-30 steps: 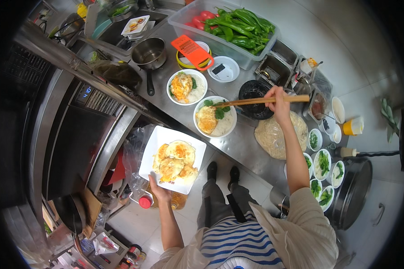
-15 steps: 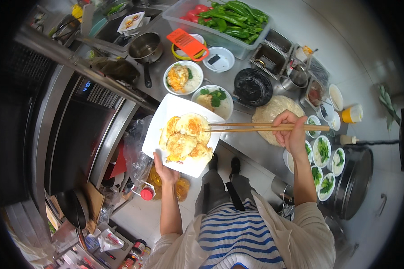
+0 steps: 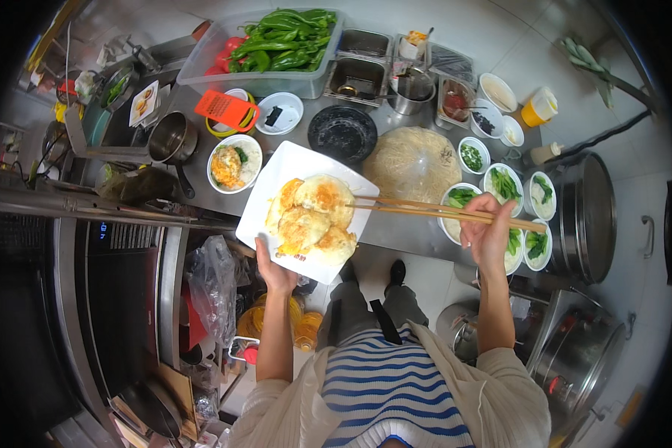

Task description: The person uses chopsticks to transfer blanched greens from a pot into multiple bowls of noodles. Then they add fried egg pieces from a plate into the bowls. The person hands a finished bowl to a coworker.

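My left hand (image 3: 275, 270) grips the near edge of a square white plate (image 3: 263, 178), held tilted over the counter's front edge. Several fried eggs (image 3: 313, 216) with browned whites overlap on it. In my right hand (image 3: 490, 231) is a pair of long wooden chopsticks (image 3: 418, 206), pointing left, with their tips at the eggs' right edge. I cannot tell whether the tips pinch an egg. Just beyond the plate's far left side stands a white bowl of rice (image 3: 235, 164) with egg and greens on top.
A clear bin of green peppers (image 3: 284, 45) and tomatoes stands at the back. A black bowl (image 3: 342, 134) and a bagged bundle of noodles (image 3: 413, 168) lie beyond the chopsticks. Bowls with greens (image 3: 503, 185) crowd the right, beside steel steamers (image 3: 586, 216). A saucepan (image 3: 173, 138) sits left.
My view has swung rightward, so the counter's things sit farther left in the picture. The plate now covers a second topped bowl. Both hands keep their hold; the eggs stay on the plate.
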Demonstrator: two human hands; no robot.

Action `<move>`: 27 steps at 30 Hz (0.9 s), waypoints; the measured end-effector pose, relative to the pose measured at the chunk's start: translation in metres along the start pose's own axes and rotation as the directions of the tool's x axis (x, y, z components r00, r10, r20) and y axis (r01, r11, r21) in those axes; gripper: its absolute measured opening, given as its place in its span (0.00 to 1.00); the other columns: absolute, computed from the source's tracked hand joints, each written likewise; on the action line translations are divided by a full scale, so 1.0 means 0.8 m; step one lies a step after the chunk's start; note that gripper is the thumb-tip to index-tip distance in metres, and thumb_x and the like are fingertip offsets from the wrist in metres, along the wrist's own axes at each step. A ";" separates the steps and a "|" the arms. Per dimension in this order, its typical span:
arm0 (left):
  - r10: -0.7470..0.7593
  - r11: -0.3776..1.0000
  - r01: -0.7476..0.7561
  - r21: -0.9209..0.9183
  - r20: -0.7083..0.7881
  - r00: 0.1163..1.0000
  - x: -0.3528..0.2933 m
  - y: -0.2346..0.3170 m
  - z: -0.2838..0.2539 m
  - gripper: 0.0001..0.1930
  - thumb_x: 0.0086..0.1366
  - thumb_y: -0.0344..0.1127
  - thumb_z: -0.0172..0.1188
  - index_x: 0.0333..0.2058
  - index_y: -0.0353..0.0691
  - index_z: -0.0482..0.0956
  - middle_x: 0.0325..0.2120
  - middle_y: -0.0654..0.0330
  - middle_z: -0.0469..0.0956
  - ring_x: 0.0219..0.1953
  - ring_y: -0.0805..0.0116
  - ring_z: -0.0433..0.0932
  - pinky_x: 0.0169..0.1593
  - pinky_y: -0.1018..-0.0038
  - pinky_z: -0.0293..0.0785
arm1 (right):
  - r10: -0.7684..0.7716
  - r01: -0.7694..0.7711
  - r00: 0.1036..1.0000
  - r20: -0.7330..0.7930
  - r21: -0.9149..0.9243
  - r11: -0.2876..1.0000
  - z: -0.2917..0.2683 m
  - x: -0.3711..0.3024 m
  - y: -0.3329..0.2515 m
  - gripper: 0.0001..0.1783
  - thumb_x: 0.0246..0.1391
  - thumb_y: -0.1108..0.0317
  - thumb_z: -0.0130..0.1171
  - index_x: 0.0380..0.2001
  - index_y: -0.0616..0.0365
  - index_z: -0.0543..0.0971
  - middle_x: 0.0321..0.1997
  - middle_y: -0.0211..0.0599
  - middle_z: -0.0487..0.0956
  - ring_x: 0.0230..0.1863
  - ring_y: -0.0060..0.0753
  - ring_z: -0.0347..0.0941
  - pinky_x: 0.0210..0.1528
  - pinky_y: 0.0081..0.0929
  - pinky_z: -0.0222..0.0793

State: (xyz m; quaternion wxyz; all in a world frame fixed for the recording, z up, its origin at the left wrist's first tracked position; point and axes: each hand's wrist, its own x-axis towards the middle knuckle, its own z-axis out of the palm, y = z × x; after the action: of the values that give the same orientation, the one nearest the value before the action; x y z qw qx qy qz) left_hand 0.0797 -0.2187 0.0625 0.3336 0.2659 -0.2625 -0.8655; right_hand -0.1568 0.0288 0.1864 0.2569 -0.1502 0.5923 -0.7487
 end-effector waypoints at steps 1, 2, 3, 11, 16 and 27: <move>-0.002 1.000 0.002 -0.010 0.034 0.999 0.002 -0.006 0.010 0.32 0.69 0.54 0.38 0.61 0.34 0.53 0.58 0.51 0.64 0.57 0.56 0.68 0.58 0.63 0.66 | -0.038 0.038 0.999 -0.004 0.033 0.999 -0.010 -0.008 -0.006 0.41 0.57 0.30 0.22 0.29 0.60 0.68 0.20 0.36 0.70 0.12 0.19 0.60 0.12 0.17 0.62; -0.017 1.000 0.017 0.005 0.003 1.000 0.004 -0.013 0.019 0.32 0.69 0.54 0.38 0.61 0.34 0.53 0.58 0.51 0.64 0.57 0.56 0.68 0.58 0.63 0.66 | -0.081 0.081 0.997 -0.002 0.073 0.994 -0.019 -0.015 -0.011 0.41 0.57 0.30 0.22 0.29 0.61 0.68 0.20 0.36 0.70 0.12 0.19 0.59 0.12 0.17 0.62; -0.022 1.000 0.022 0.010 0.003 1.000 0.006 -0.020 0.029 0.32 0.69 0.54 0.38 0.61 0.34 0.54 0.58 0.51 0.64 0.57 0.56 0.68 0.58 0.63 0.66 | -0.101 0.100 0.995 0.016 0.092 0.991 -0.026 -0.021 -0.015 0.42 0.56 0.29 0.23 0.29 0.61 0.68 0.20 0.37 0.71 0.11 0.20 0.60 0.12 0.17 0.62; -0.075 0.997 0.075 0.005 0.066 0.995 0.010 -0.077 0.109 0.32 0.69 0.56 0.38 0.61 0.36 0.55 0.57 0.53 0.65 0.56 0.58 0.68 0.57 0.64 0.66 | -0.037 0.039 0.997 -0.067 0.027 0.999 -0.067 -0.039 -0.027 0.38 0.61 0.35 0.23 0.29 0.60 0.68 0.20 0.40 0.73 0.11 0.20 0.62 0.09 0.15 0.59; -0.115 0.993 0.114 0.016 0.092 0.989 0.003 -0.107 0.141 0.32 0.69 0.56 0.38 0.61 0.37 0.56 0.57 0.54 0.65 0.57 0.59 0.68 0.58 0.63 0.65 | -0.015 0.045 0.978 -0.210 0.140 0.989 -0.098 -0.051 -0.029 0.36 0.62 0.36 0.24 0.27 0.59 0.68 0.19 0.39 0.73 0.08 0.20 0.58 0.07 0.15 0.55; -0.160 0.987 0.158 0.026 0.148 0.976 -0.007 -0.165 0.178 0.31 0.69 0.55 0.38 0.60 0.37 0.56 0.56 0.55 0.66 0.57 0.60 0.67 0.58 0.64 0.63 | 0.001 0.089 0.922 -0.386 0.215 0.973 -0.120 -0.059 0.036 0.28 0.66 0.46 0.33 0.24 0.57 0.69 0.17 0.34 0.69 0.11 0.17 0.52 0.13 0.16 0.44</move>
State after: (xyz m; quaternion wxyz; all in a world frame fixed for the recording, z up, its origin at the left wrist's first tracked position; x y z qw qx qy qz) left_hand -0.0651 -0.0911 0.0835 0.2408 0.2226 -0.2710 -0.9050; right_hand -0.1628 0.1287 0.1383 0.1346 0.0167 0.5375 -0.8323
